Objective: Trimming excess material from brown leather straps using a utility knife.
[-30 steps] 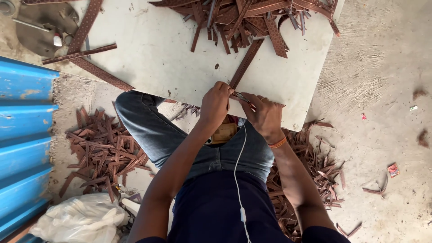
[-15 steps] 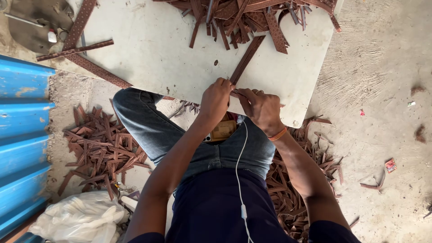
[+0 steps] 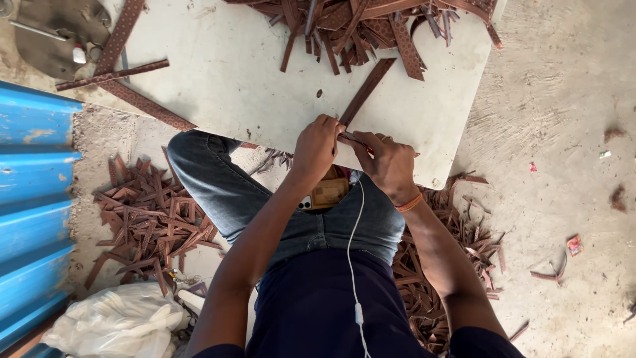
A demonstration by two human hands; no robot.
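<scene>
Near the middle of the frame, at the lower edge of a pale work board [image 3: 225, 73], the left hand [image 3: 317, 147] and right hand [image 3: 387, 162] meet on the near end of a long brown leather strip [image 3: 368, 89]. The strip runs from between the two hands up and to the right across the board, its far end stopping just short of the heap of brown strips [image 3: 371, 23] along the top of the frame. The left hand is curled shut over the strip's near end, fingers folded down on it. The right hand is clenched around a thin dark tool [image 3: 353, 138] whose tip points left to where the strip goes under the left hand; what kind of tool cannot be told. An orange band circles the right wrist.

The strip is narrow, straight-edged and flat, a dull reddish brown, lying flush on the board with bare pale surface on both sides.

Three more patterned strips [image 3: 119, 40] lie crossed at the upper left of the board. Offcuts [image 3: 149, 222] litter the ground at centre left and at lower right by the person's legs. A white earphone cable [image 3: 352, 258] hangs down the torso. A blue corrugated sheet [image 3: 30, 199] fills the left edge, and a white plastic bag [image 3: 116, 321] sits at lower left.
</scene>
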